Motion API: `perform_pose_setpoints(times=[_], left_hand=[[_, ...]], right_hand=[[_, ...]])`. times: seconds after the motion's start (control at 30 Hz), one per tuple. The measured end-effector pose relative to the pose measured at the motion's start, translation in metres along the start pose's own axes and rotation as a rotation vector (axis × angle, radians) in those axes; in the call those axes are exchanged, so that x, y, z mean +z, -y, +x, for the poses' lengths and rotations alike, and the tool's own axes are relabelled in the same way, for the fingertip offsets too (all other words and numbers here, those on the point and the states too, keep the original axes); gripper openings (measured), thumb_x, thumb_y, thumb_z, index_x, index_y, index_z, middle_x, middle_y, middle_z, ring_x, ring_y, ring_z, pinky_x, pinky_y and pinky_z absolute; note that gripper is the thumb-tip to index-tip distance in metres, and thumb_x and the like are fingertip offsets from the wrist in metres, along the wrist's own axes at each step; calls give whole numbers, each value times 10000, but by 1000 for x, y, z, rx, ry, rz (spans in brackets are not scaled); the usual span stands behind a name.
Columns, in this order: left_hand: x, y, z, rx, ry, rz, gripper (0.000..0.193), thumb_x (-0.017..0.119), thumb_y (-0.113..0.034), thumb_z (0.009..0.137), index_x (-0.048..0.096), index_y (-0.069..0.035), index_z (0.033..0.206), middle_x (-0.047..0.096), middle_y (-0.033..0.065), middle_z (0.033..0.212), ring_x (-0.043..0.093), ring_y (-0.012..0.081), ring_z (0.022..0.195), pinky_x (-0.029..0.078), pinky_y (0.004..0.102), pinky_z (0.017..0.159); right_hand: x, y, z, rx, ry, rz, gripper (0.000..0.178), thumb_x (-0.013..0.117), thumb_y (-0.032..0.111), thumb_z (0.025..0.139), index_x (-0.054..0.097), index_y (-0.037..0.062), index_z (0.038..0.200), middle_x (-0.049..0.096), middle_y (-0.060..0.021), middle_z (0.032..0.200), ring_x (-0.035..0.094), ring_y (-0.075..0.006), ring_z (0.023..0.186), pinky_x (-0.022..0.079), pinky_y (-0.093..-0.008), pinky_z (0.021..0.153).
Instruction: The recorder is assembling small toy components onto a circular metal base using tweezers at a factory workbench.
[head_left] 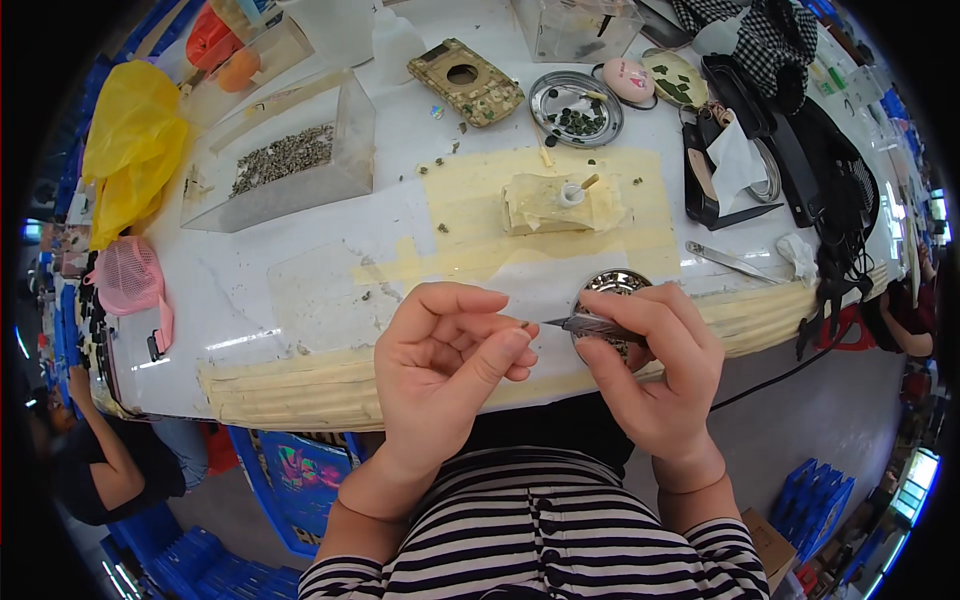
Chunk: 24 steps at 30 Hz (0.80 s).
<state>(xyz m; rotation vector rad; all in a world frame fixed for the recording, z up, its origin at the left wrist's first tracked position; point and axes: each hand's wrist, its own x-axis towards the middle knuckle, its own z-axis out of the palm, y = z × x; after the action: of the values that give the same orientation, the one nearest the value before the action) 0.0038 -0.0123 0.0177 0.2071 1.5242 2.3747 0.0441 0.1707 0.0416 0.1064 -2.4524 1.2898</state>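
My left hand (pixel 432 362) is raised over the near table edge, thumb and fingertips pinched on a tiny brownish piece (pixel 525 324) whose kind is too small to tell. From the other side my right hand (pixel 662 358) grips a slim dark pointed tool (pixel 592 325). Its tip points left, close to the tiny piece; I cannot tell whether they touch. Partly hidden behind my right hand is a round metal dish (pixel 608 277) with small parts in it. Beyond both hands, a small white cup (pixel 571 194) with a stick in it stands on a tape-covered block (pixel 520 212).
A camouflage model tank hull (pixel 465 82) lies at the back, beside a metal plate (pixel 540 110) of dark green parts. A clear bin (pixel 350 140) of small parts stands left. Tweezers (pixel 730 261) and black cases (pixel 795 170) lie right. Another person's arm (pixel 110 450) shows far left.
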Motion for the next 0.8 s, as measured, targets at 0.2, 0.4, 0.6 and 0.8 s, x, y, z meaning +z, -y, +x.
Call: perform_pose_setpoints(times=[0.2, 0.4, 0.6, 0.8], left_hand=[[1, 1, -1, -67, 61, -129, 233, 634, 68, 898, 440, -26, 986, 680, 152, 900, 685, 147, 781, 591, 251, 691], [3, -1, -3, -99, 73, -117, 203, 648, 58, 895, 486, -1, 1001, 681, 138, 910, 680, 136, 788, 584, 251, 716], [10, -2, -6, -90, 14, -10, 107, 639, 66, 892, 614, 51, 995, 687, 107, 907, 678, 124, 816, 567, 247, 757], [10, 6, -8, 68, -69, 197, 97, 659, 67, 849, 637, 45, 941, 682, 82, 870, 658, 112, 776, 530, 229, 705]], right_hand=[[1, 0, 9, 87, 181, 293, 199, 731, -17, 775, 690, -3, 969, 582, -62, 777, 550, -126, 630, 417, -239, 531], [5, -4, 13, 24, 205, 306, 136, 713, -29, 786, 659, -17, 910, 582, -67, 772, 554, -144, 637, 421, -251, 534], [12, -8, 12, -34, 127, 281, 134, 713, -28, 784, 652, -11, 902, 588, -69, 774, 557, -150, 640, 428, -260, 534], [16, -4, 11, -29, 119, 253, 152, 723, -12, 785, 661, -9, 924, 593, -72, 779, 558, -162, 636, 430, -263, 528]])
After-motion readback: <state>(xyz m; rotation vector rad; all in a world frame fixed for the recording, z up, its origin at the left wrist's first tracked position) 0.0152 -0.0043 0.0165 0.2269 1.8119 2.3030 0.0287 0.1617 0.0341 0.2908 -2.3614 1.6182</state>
